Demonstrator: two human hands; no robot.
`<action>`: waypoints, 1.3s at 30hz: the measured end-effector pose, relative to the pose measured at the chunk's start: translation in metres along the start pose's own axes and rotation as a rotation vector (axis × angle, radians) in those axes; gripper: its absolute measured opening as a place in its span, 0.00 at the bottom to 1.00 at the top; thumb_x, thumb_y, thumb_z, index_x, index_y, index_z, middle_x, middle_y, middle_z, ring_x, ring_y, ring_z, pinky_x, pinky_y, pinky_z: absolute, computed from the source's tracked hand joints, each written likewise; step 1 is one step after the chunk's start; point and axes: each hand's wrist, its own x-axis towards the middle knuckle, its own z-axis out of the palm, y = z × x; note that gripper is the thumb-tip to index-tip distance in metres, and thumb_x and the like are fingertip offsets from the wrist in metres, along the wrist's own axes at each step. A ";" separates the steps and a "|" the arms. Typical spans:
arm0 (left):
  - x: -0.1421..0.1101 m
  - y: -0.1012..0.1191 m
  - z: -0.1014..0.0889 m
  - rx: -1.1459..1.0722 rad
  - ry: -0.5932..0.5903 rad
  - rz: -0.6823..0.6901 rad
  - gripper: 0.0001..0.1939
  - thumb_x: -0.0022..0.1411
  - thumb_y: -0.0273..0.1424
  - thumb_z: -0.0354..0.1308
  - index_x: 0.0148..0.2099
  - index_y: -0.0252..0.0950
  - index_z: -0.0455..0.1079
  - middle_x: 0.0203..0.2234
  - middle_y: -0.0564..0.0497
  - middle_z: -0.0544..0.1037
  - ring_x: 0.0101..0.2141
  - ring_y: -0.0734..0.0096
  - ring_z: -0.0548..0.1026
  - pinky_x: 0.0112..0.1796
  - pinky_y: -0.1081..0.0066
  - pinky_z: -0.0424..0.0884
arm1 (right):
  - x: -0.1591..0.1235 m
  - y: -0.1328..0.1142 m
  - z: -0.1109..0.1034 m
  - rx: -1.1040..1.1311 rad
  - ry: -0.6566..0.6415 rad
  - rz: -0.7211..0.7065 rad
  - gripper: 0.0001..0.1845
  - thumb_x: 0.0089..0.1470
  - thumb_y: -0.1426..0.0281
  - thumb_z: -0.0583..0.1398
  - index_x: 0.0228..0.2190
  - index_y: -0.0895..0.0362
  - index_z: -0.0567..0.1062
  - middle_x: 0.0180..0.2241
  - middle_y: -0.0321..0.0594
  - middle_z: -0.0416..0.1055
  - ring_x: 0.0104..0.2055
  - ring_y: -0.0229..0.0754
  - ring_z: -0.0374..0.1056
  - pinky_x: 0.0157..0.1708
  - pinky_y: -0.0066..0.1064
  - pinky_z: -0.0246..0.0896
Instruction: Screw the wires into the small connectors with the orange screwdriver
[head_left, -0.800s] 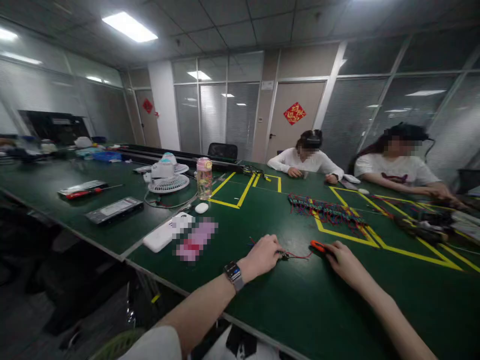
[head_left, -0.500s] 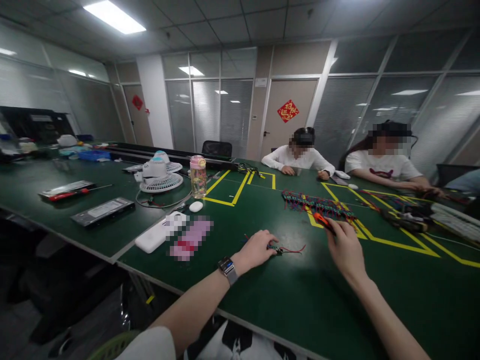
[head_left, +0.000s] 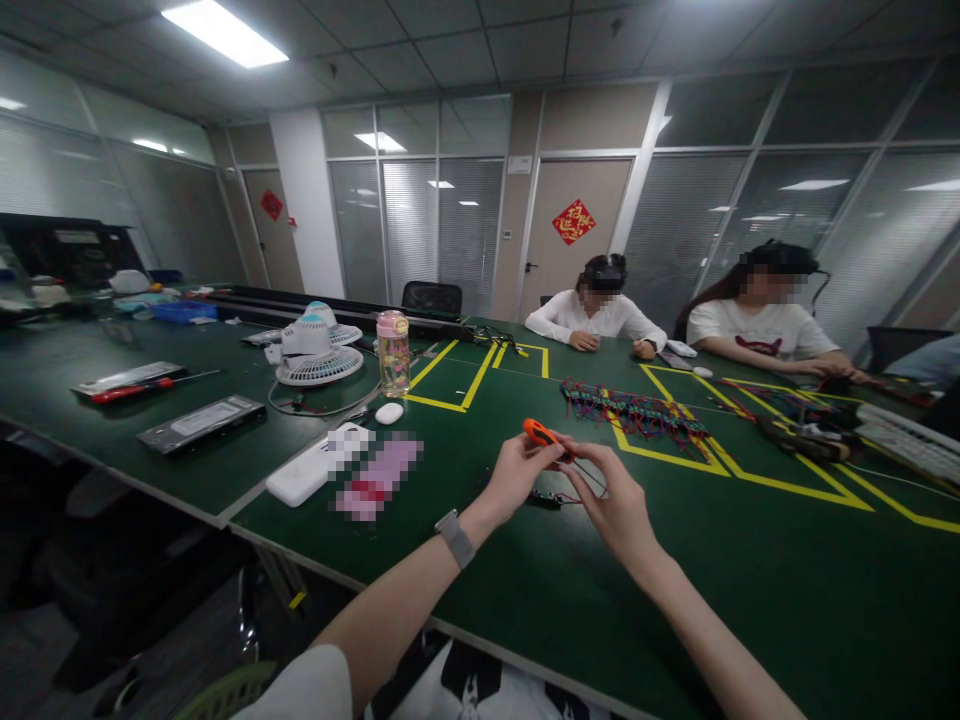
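My left hand (head_left: 516,478) and my right hand (head_left: 619,508) are raised together above the green table (head_left: 750,560). Between them is a small orange-handled tool (head_left: 540,433). Fingertips of both hands pinch it, with the orange end sticking up to the left over my left fingers. Just below the hands, a small dark part with thin red wires (head_left: 550,497) lies on the table, and neither hand touches it. My left wrist wears a grey watch (head_left: 453,537).
A row of red and blue wired parts (head_left: 636,411) lies beyond my hands, by yellow tape lines (head_left: 757,484). Two people sit across the table. To the left are a white power bank (head_left: 307,472), a mouse (head_left: 388,412), a pink bottle (head_left: 394,352) and fans (head_left: 319,355).
My right hand brought the orange tool from the right toward the middle. My left hand let go of the wired part on the table and rose to meet it.
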 end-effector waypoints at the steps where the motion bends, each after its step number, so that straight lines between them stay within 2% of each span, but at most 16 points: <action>1: 0.002 0.002 -0.001 -0.060 0.098 -0.002 0.15 0.54 0.33 0.64 0.41 0.28 0.71 0.37 0.41 0.78 0.38 0.64 0.77 0.39 0.67 0.75 | -0.002 0.002 -0.002 -0.029 0.019 -0.025 0.11 0.57 0.68 0.57 0.44 0.56 0.69 0.42 0.47 0.73 0.44 0.46 0.70 0.45 0.38 0.66; 2: 0.003 0.005 -0.003 -0.103 0.195 -0.010 0.16 0.55 0.33 0.63 0.42 0.27 0.70 0.38 0.40 0.78 0.37 0.65 0.78 0.38 0.66 0.76 | -0.004 0.005 -0.004 -0.059 0.042 -0.049 0.10 0.57 0.69 0.57 0.42 0.56 0.69 0.42 0.47 0.73 0.45 0.47 0.69 0.45 0.40 0.65; 4: 0.006 0.011 -0.009 -0.135 0.354 -0.013 0.17 0.57 0.32 0.61 0.46 0.27 0.67 0.36 0.40 0.78 0.32 0.68 0.78 0.36 0.66 0.77 | -0.009 0.011 -0.008 -0.103 0.038 -0.037 0.06 0.57 0.70 0.57 0.37 0.57 0.71 0.35 0.45 0.73 0.39 0.46 0.69 0.42 0.40 0.65; 7: 0.007 0.021 -0.022 -0.077 0.506 0.105 0.27 0.59 0.30 0.59 0.57 0.32 0.54 0.32 0.46 0.78 0.28 0.70 0.79 0.33 0.66 0.77 | -0.016 0.019 -0.008 -0.097 -0.193 0.060 0.07 0.57 0.67 0.56 0.32 0.56 0.73 0.32 0.43 0.72 0.37 0.47 0.68 0.39 0.41 0.64; 9: 0.007 0.027 -0.029 -0.012 0.527 0.190 0.31 0.60 0.32 0.58 0.61 0.39 0.47 0.31 0.49 0.77 0.29 0.69 0.79 0.33 0.67 0.78 | -0.020 0.022 -0.005 -0.059 -0.354 0.160 0.09 0.56 0.65 0.58 0.37 0.56 0.74 0.36 0.44 0.72 0.40 0.47 0.68 0.42 0.42 0.63; 12: 0.005 0.031 -0.033 0.102 0.503 0.275 0.32 0.61 0.35 0.57 0.62 0.42 0.45 0.29 0.53 0.76 0.30 0.69 0.79 0.30 0.70 0.77 | -0.024 0.025 0.004 0.029 -0.510 0.282 0.15 0.53 0.64 0.60 0.43 0.55 0.74 0.41 0.45 0.71 0.44 0.47 0.67 0.45 0.40 0.64; 15: 0.002 0.031 -0.029 0.228 0.443 0.306 0.30 0.62 0.35 0.55 0.62 0.42 0.46 0.29 0.53 0.75 0.30 0.69 0.79 0.29 0.72 0.76 | -0.026 0.027 0.013 0.091 -0.566 0.325 0.15 0.52 0.64 0.60 0.42 0.55 0.75 0.41 0.44 0.71 0.43 0.46 0.68 0.45 0.38 0.64; 20: -0.005 0.028 -0.024 0.491 0.336 0.383 0.29 0.62 0.33 0.55 0.62 0.41 0.49 0.31 0.53 0.76 0.32 0.73 0.78 0.36 0.72 0.76 | -0.027 0.030 0.022 0.119 -0.551 0.343 0.12 0.54 0.65 0.58 0.38 0.55 0.78 0.38 0.44 0.72 0.42 0.46 0.68 0.43 0.37 0.63; 24: -0.009 0.025 -0.022 0.636 0.251 0.380 0.28 0.62 0.33 0.54 0.62 0.41 0.51 0.31 0.54 0.75 0.32 0.73 0.78 0.36 0.72 0.75 | -0.027 0.030 0.024 0.121 -0.532 0.329 0.11 0.55 0.66 0.57 0.36 0.54 0.79 0.37 0.43 0.73 0.40 0.45 0.68 0.41 0.36 0.64; 31: -0.012 0.022 -0.019 0.697 0.148 0.337 0.26 0.63 0.33 0.53 0.61 0.41 0.54 0.32 0.54 0.74 0.32 0.73 0.76 0.37 0.72 0.75 | -0.028 0.028 0.026 0.128 -0.516 0.311 0.11 0.56 0.67 0.57 0.35 0.56 0.79 0.34 0.42 0.72 0.38 0.43 0.69 0.39 0.34 0.65; 39: -0.012 0.019 -0.017 0.750 0.126 0.352 0.26 0.63 0.33 0.53 0.62 0.43 0.54 0.31 0.55 0.73 0.30 0.75 0.75 0.35 0.74 0.73 | -0.027 0.025 0.024 0.129 -0.509 0.297 0.10 0.56 0.68 0.58 0.36 0.57 0.79 0.34 0.42 0.72 0.38 0.43 0.69 0.40 0.35 0.64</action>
